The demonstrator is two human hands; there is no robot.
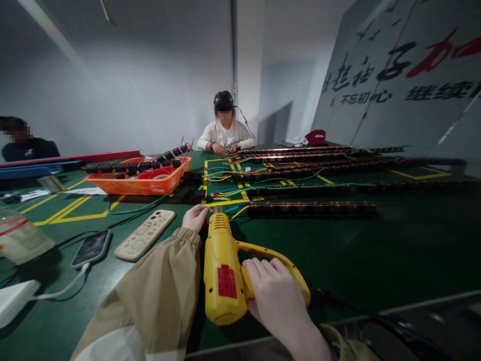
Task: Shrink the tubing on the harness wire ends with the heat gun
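My right hand (pixel 278 291) is wrapped round the handle of a yellow heat gun (pixel 221 265) with a red label. Its metal nozzle (pixel 218 209) points away from me. Just left of the nozzle, my left hand (pixel 194 218) has thumb and fingers pinched together on thin wires. Blue, green and yellow wires (pixel 237 210) run from there, partly behind the nozzle, to the nearest long black bar (pixel 311 209) with copper-coloured strips. The wire ends at my fingertips are too small to make out.
More long black bars (pixel 300 190) with loose wires lie beyond. An orange basket (pixel 135 186) holds similar parts. At left are a beige patterned phone-like object (pixel 146 234), a phone (pixel 91 247) on a white cable and a plastic container (pixel 22 238). A co-worker (pixel 226 131) sits opposite; another person (pixel 28 140) is far left.
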